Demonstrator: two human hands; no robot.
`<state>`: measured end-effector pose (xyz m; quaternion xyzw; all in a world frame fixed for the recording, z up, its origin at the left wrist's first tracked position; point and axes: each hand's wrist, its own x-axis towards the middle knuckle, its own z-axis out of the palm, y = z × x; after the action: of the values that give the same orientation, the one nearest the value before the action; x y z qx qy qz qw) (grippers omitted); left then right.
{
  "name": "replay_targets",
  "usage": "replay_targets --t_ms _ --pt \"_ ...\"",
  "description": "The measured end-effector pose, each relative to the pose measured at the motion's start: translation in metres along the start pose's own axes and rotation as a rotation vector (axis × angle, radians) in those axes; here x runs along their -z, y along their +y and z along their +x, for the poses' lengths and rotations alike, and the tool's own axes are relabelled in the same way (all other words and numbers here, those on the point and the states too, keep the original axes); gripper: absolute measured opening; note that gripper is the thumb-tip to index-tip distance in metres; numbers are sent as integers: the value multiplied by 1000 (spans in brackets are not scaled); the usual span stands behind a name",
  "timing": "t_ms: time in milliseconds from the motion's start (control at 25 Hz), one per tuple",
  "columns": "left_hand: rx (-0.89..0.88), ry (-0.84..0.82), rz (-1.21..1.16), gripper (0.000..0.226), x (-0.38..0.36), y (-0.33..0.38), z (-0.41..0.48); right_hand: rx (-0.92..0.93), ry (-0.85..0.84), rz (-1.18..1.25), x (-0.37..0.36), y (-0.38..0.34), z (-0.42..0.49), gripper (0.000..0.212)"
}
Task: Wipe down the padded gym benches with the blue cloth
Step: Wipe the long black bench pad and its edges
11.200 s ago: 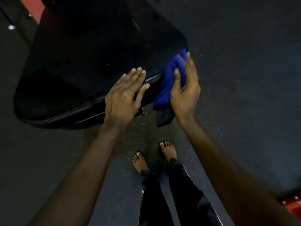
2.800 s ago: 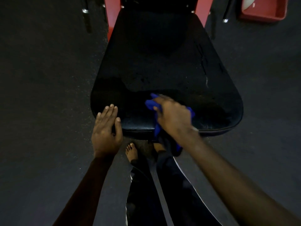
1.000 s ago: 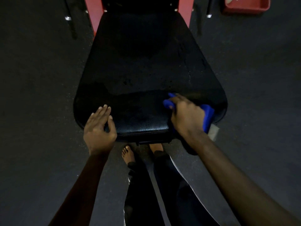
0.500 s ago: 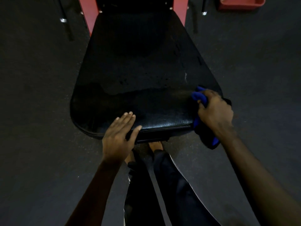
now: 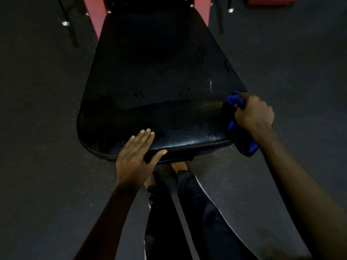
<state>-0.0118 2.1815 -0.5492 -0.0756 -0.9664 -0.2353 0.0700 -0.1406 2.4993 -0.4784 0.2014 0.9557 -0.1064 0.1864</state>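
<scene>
One black padded bench (image 5: pixel 159 81), one blue cloth (image 5: pixel 233 100). Fingers of right hand (image 5: pixel 253 115) curled, clutching blue cloth against bench's near right corner; cloth tail hangs over side edge. Flat on near edge: left hand (image 5: pixel 138 156), fingers straight, thumb spread along front rim. Two red frame posts (image 5: pixel 92 15) behind pad.

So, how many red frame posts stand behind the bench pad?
2: left red post at the bench pad's far left corner, right red post at its far right. Others may be hidden.
</scene>
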Motion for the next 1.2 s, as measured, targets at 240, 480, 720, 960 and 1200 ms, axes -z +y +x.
replay_targets --t_ms 240,480,720,960,1200 --pt "6 15 5 55 -2 -1 -3 242 -34 24 -4 7 -50 40" --pt "1 22 -2 54 -1 0 -2 38 11 11 -6 -6 4 40" --pt "-9 43 4 53 -3 -1 -3 93 0 26 1 23 -34 37" --pt "-3 10 8 54 -1 -1 -3 6 -29 -61 6 -3 18 33" --pt "-5 25 25 55 -2 -1 -3 348 -62 -88 -3 -12 -39 35"
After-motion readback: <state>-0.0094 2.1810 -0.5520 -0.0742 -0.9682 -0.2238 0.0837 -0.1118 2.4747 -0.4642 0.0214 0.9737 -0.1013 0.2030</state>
